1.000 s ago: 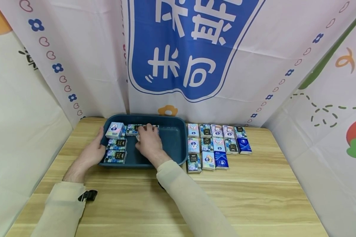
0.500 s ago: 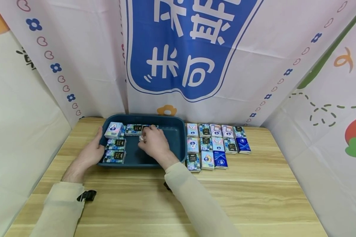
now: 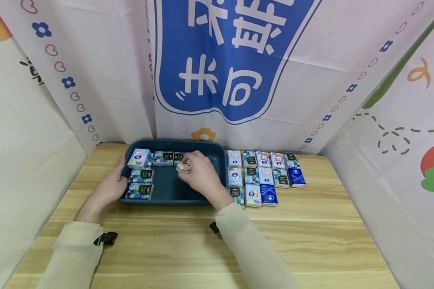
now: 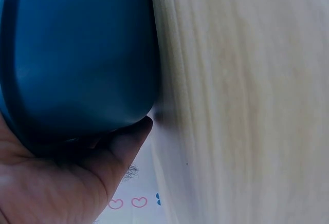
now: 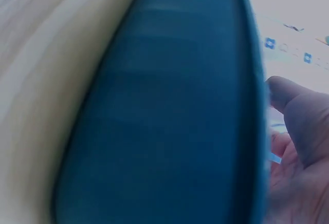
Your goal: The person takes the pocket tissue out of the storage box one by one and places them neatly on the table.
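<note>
A dark teal plastic tub (image 3: 173, 201) stands on the wooden table with several small tissue packs in it. My left hand (image 3: 110, 184) rests against the tub's left end, its fingers extended along the outer wall; the left wrist view shows this hand (image 4: 67, 183) at the tub's wall too. Over the middle of the tub, my right hand (image 3: 201, 176) pinches a whitish patterned tissue pack (image 3: 183, 166). Floral dark-labelled packs (image 3: 162, 158) line the tub's back, others (image 3: 139, 191) its left side. A pastel pack (image 3: 139, 157) lies on top in the back left corner.
Right of the tub, several tissue packs lie in rows, among them a blue pack (image 3: 269, 194) and a yellow-figured pack (image 3: 253, 195). A printed cloth (image 3: 293, 100) hangs behind the wooden table (image 3: 311, 241), with more cloth at both sides.
My right hand has drawn back to the right from the tub's back row, with the whitish tissue pack between its fingers. The left hand keeps its place on the tub.
</note>
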A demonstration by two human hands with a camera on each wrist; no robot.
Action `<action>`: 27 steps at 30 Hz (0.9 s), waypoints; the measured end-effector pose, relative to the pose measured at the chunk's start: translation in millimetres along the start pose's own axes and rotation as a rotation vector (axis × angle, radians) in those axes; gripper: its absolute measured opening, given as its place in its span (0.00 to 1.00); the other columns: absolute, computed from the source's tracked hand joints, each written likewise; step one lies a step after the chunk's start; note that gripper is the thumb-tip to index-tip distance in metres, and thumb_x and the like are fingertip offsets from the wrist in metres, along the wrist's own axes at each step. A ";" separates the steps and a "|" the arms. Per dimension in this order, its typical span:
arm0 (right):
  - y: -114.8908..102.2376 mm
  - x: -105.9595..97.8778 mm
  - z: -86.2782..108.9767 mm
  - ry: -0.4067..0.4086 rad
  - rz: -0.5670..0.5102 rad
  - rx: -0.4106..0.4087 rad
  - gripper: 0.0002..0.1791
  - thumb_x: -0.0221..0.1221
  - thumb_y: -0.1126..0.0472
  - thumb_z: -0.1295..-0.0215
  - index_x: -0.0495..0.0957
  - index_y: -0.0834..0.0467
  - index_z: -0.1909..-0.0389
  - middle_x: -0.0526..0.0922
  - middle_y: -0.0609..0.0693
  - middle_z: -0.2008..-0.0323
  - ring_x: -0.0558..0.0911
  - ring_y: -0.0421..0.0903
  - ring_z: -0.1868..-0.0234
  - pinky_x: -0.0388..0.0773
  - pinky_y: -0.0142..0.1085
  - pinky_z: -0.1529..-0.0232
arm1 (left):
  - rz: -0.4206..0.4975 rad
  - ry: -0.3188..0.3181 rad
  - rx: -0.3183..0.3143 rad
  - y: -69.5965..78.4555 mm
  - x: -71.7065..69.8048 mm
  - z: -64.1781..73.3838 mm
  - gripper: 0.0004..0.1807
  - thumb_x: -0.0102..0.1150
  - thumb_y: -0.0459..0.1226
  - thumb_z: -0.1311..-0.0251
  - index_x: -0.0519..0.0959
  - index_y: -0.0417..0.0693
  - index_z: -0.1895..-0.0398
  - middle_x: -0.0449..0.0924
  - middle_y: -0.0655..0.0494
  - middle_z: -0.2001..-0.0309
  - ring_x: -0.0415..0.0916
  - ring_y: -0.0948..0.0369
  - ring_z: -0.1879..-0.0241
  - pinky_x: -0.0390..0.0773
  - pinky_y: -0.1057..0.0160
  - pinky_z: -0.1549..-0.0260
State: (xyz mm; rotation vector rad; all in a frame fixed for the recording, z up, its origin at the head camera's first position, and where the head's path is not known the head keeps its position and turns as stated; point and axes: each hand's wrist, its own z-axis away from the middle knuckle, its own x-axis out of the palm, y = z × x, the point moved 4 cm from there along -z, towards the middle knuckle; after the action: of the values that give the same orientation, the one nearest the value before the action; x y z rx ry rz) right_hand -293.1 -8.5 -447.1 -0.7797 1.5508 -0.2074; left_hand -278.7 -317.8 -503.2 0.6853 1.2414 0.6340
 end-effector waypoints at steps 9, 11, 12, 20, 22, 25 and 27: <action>7.7 -33.4 18.6 0.025 -0.085 0.002 0.10 0.70 0.56 0.18 0.89 0.50 0.42 0.85 0.50 0.26 0.84 0.49 0.46 0.89 0.47 0.45 | 0.005 0.004 0.005 -0.6 -0.2 -0.6 0.44 0.28 0.32 0.10 0.19 0.49 0.05 0.18 0.31 0.05 0.28 0.23 0.06 0.38 0.21 0.07; 9.9 -39.8 22.7 0.033 -0.098 0.001 0.10 0.70 0.56 0.18 0.89 0.51 0.41 0.85 0.51 0.26 0.85 0.50 0.46 0.89 0.48 0.45 | 0.007 0.004 0.008 -0.6 -0.3 -0.4 0.44 0.28 0.31 0.10 0.19 0.48 0.05 0.18 0.31 0.05 0.28 0.23 0.06 0.37 0.21 0.07; 11.2 -42.7 24.7 0.036 -0.105 0.002 0.10 0.70 0.56 0.18 0.89 0.51 0.41 0.85 0.51 0.26 0.85 0.50 0.47 0.89 0.48 0.45 | 0.004 0.006 0.007 -0.5 -0.3 -0.1 0.44 0.28 0.31 0.10 0.19 0.48 0.05 0.18 0.31 0.05 0.28 0.23 0.06 0.38 0.21 0.07; 24.7 -65.7 40.1 0.045 -0.117 0.011 0.11 0.70 0.57 0.19 0.89 0.52 0.41 0.86 0.51 0.29 0.84 0.52 0.47 0.89 0.52 0.43 | -0.008 0.009 0.009 1.2 0.3 1.0 0.44 0.30 0.31 0.10 0.19 0.48 0.04 0.19 0.32 0.05 0.29 0.23 0.06 0.39 0.21 0.07; 29.0 -72.0 44.1 0.050 -0.114 0.016 0.12 0.70 0.58 0.20 0.89 0.53 0.41 0.86 0.52 0.29 0.84 0.53 0.46 0.90 0.53 0.41 | -0.010 0.010 0.010 1.3 0.3 0.9 0.44 0.30 0.31 0.10 0.20 0.48 0.04 0.19 0.32 0.05 0.29 0.23 0.06 0.39 0.21 0.07; 36.3 -80.5 50.0 0.055 -0.111 0.020 0.13 0.70 0.59 0.21 0.89 0.54 0.41 0.86 0.53 0.29 0.85 0.54 0.43 0.90 0.55 0.37 | -0.018 0.012 0.007 0.5 -0.2 0.9 0.44 0.30 0.32 0.10 0.20 0.48 0.04 0.20 0.31 0.05 0.30 0.22 0.06 0.40 0.21 0.07; 41.9 -85.7 53.3 0.055 -0.103 0.026 0.12 0.70 0.59 0.21 0.89 0.54 0.41 0.86 0.54 0.27 0.85 0.54 0.41 0.90 0.55 0.36 | -0.023 0.011 0.005 -0.3 -0.6 0.9 0.44 0.30 0.32 0.10 0.19 0.48 0.04 0.20 0.30 0.05 0.31 0.22 0.06 0.40 0.20 0.07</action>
State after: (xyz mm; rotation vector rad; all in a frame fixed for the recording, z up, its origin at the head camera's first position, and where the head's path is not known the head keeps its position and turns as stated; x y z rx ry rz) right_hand -262.7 89.6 -409.7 -0.8406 1.5582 -0.3270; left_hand -278.0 -318.5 -502.9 0.6715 1.2603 0.6166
